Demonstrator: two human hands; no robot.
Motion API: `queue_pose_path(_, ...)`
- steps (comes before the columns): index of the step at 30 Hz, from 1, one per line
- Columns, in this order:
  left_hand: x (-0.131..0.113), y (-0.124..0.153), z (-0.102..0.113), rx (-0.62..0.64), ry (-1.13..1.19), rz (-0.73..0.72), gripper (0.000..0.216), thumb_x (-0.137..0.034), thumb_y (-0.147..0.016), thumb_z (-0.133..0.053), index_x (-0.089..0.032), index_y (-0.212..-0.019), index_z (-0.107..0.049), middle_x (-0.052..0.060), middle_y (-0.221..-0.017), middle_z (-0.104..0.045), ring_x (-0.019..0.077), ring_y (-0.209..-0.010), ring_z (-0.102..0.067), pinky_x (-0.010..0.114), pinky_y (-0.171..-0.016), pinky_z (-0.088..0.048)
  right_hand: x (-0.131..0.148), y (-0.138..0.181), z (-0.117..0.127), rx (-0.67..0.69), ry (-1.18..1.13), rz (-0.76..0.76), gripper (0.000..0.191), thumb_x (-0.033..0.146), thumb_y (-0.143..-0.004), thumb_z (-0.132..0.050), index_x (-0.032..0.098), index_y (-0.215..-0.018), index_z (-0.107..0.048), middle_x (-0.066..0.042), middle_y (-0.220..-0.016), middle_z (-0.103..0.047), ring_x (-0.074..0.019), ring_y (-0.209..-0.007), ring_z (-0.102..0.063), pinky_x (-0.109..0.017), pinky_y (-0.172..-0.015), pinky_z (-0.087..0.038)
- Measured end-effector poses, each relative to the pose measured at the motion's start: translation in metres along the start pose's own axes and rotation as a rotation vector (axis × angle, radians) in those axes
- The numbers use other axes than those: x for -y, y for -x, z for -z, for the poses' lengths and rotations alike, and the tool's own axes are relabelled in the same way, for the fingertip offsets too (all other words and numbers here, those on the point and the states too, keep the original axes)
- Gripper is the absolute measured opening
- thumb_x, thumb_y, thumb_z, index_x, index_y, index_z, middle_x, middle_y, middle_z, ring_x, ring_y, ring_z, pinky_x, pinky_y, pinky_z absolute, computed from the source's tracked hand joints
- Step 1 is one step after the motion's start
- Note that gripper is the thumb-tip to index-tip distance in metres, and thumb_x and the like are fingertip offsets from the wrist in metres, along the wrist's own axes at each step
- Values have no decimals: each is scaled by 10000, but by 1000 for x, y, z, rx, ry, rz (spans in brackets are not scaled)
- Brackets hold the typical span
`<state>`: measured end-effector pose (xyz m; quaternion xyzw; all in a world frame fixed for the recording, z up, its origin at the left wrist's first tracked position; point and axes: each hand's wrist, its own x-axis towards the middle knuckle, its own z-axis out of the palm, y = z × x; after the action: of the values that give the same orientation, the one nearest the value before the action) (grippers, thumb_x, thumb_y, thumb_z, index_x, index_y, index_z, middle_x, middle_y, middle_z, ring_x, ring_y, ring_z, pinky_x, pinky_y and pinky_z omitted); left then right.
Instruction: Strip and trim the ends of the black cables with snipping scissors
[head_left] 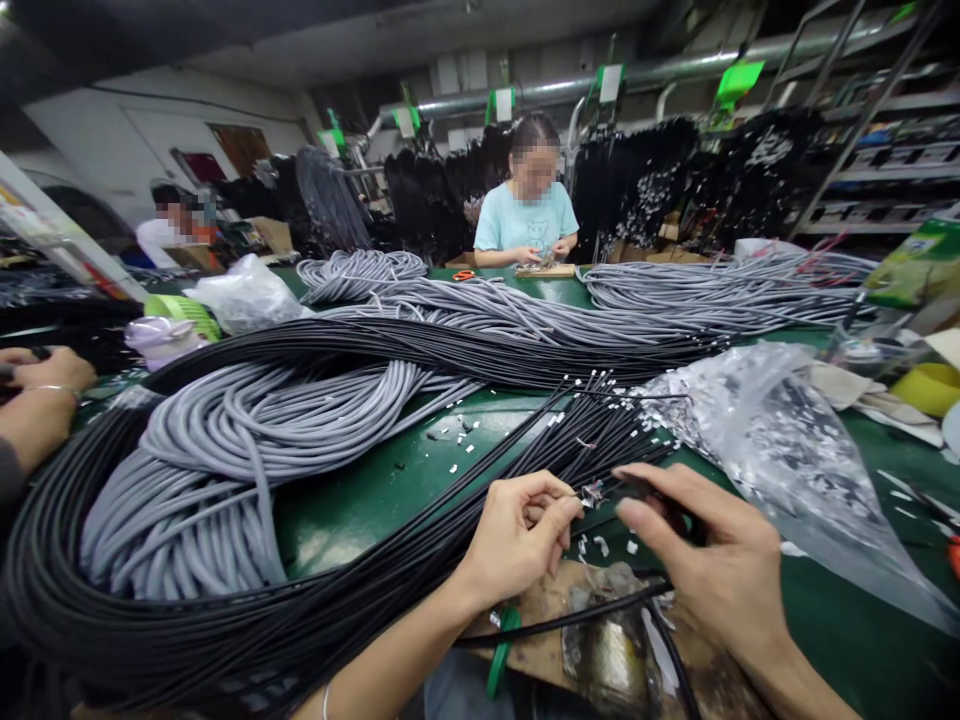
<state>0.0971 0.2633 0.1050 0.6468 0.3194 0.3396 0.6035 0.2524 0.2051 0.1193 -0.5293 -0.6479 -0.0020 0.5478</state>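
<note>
My left hand (519, 530) is curled in a pinch, thumb and fingers closed on a small white connector (591, 492) at a wire end. My right hand (705, 560) faces it, fingers closed round the end of a black cable (637, 488). The two hands almost touch above a worn wooden board (551, 625) at the table's near edge. Several black cable ends with white tips (600, 410) fan out just beyond the hands. Small white connectors (457, 432) lie scattered on the green table (360, 490).
A big bundle of black cables (187, 610) and grey cable coils (247, 440) fill the left. A clear plastic bag of connectors (757, 430) lies at the right. Another person's hand (41, 385) rests at the left edge. A person in a light blue shirt (525, 220) works at the far side.
</note>
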Motion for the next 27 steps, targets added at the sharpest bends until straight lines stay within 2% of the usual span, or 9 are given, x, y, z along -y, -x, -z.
queue_pose_path(3, 2, -1, -1, -50, -10, -13, 228, -328, -810, -560, -115, -730, -542, -13, -534, -540, 31, -347, -427, 147, -372, -318, -8, 3, 2, -61, -58, -139, 123, 282, -794, -625, 219, -896, -650, 17, -652, -558, -97, -514, -484, -201, -452, -402)
queue_pose_path(5, 4, 0, -1, -91, -32, -42, 221, -321, -815, -558, -115, -736, -551, 0, -574, -561, 39, -385, -449, 155, -401, -349, -12, 6, 0, -1, -36, -192, 149, 278, -753, -666, 202, -881, -655, 11, -667, -543, -96, -516, -474, -210, -449, -394)
queue_pose_path(9, 8, 2, 0, -136, -126, -119, 212, -312, -832, -536, -127, -730, -557, 8, -608, -572, 67, -455, -487, 182, -473, -403, -8, 8, -9, 110, -25, -104, 101, 200, -741, -645, 184, -837, -673, -13, -717, -586, -112, -584, -535, -226, -525, -441)
queue_pose_path(12, 8, 4, 1, -166, -250, -197, 202, -299, -836, -524, -136, -727, -570, 18, -628, -583, 92, -507, -505, 196, -507, -407, -1, 4, -13, 123, -89, -139, 81, 183, -749, -616, 174, -798, -680, -7, -669, -591, -99, -522, -513, -207, -459, -419)
queue_pose_path(16, 4, 5, 0, -205, -447, -277, 193, -267, -831, -522, -142, -695, -579, 5, -587, -568, 88, -493, -455, 196, -476, -343, 1, 1, -14, 115, -154, -203, 115, 162, -759, -598, 163, -654, -647, 21, -540, -524, -83, -444, -440, -194, -381, -348)
queue_pose_path(19, 3, 6, -2, -214, -457, -266, 198, -270, -838, -515, -141, -697, -566, 2, -588, -576, 81, -480, -460, 191, -460, -333, -2, 7, -16, 80, -146, -140, 100, 109, -750, -593, 164, -676, -632, 15, -593, -550, -83, -476, -464, -195, -415, -372)
queue_pose_path(23, 5, 4, -4, -194, -324, -203, 199, -280, -854, -501, -142, -717, -541, 11, -624, -601, 103, -548, -561, 188, -522, -409, -3, 19, -20, 51, -54, 79, 194, 42, -727, -586, 172, -859, -640, -18, -754, -613, -111, -623, -573, -214, -547, -454)
queue_pose_path(25, 6, 4, -4, -213, -290, -187, 198, -283, -855, -500, -147, -713, -522, 2, -608, -587, 102, -540, -562, 188, -526, -416, 0, 21, -20, 64, -11, 173, 238, 27, -732, -564, 183, -897, -633, -19, -762, -621, -117, -642, -592, -216, -565, -465)
queue_pose_path(27, 6, 3, -3, -232, -280, -198, 198, -282, -854, -502, -152, -705, -510, -5, -596, -578, 101, -532, -556, 188, -526, -416, 3, 21, -19, 35, 9, 199, 231, 33, -742, -556, 197, -887, -630, -13, -745, -621, -111, -619, -589, -212, -556, -464)
